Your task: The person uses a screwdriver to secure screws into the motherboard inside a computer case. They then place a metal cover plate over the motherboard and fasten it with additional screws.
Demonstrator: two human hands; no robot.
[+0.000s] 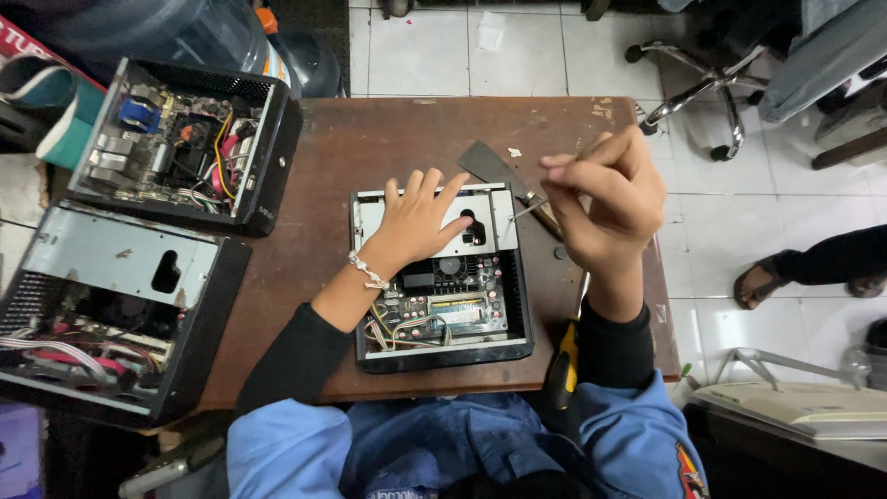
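The left hand (pixel 420 222) lies flat on the grey metal bracket (pixel 374 214) that covers the far half of the open computer case (pixel 442 277). Its fingers are spread wide and hold nothing; they only press on the bracket. A bead bracelet (pixel 368 271) is on that wrist.

The right hand (pixel 610 199) is raised just right of the case, above its far right corner. Its fingers are closed narrow around a thin screwdriver (pixel 528 211), and the metal tip points left toward the right edge of the bracket. I cannot tell if the tip touches the bracket.

The case stands in the middle of the brown table (pixel 342 148), directly in front of the person. In the near half of the case the circuit board (pixel 453 310) shows, with a small fan (pixel 450 267) just beside the bracket and some wires at the near left corner.

A flat metal plate (pixel 492 166) lies on the table just behind the case, near the right hand. A tool with a yellow and black handle (pixel 564 365) lies at the near right of the case, by the right forearm. Two other open cases (pixel 180 139) (pixel 111 314) stand well left of the case. An office chair base (pixel 711 79) is on the tiled floor far right behind the case, and another person's sandalled foot (pixel 762 282) is to the right.
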